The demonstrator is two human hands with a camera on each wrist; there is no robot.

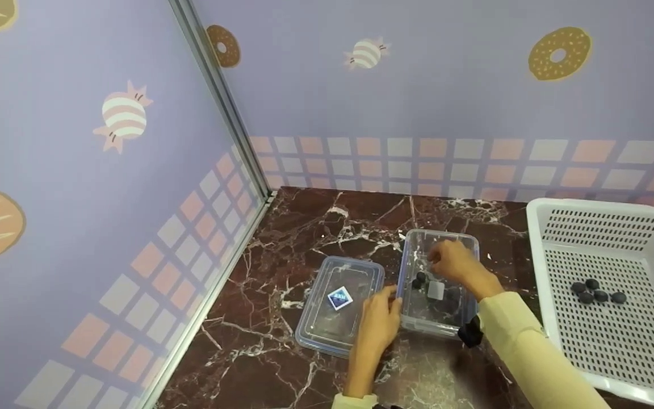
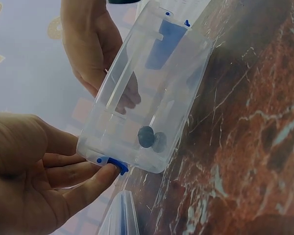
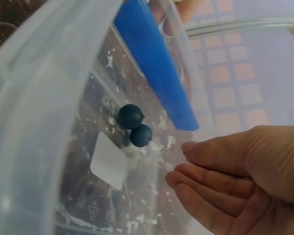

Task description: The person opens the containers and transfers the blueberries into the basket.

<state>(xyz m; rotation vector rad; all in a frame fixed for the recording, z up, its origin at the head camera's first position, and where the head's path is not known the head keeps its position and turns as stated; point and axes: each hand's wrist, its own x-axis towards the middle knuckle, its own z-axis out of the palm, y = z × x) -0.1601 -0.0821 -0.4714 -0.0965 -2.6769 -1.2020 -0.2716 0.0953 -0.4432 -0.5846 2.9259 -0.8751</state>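
Observation:
A clear plastic box [image 1: 438, 328] with blue side latches stands uncovered on the table. Two dark blue, round blueberries [image 3: 131, 116] lie touching each other on its bottom, beside a white square label [image 3: 108, 161]. My left hand [image 1: 378, 321] is at the box's left wall; in the left wrist view its fingertips touch the rim corner and the blue latch [image 2: 118, 165]. Over the far part of the box hovers my right hand [image 1: 453, 260], thumb and fingertips close together; no object shows between them in the right wrist view. The berries are a little apart from those fingertips.
Left of the box lies its clear lid [image 1: 327, 334], bearing a blue and white sticker [image 1: 339, 298]. A white perforated basket [image 1: 633, 335] stands at the right, with several blueberries [image 1: 600, 296] on its floor. Patterned walls bound the marble-look table [image 1: 247, 363] at the back and left.

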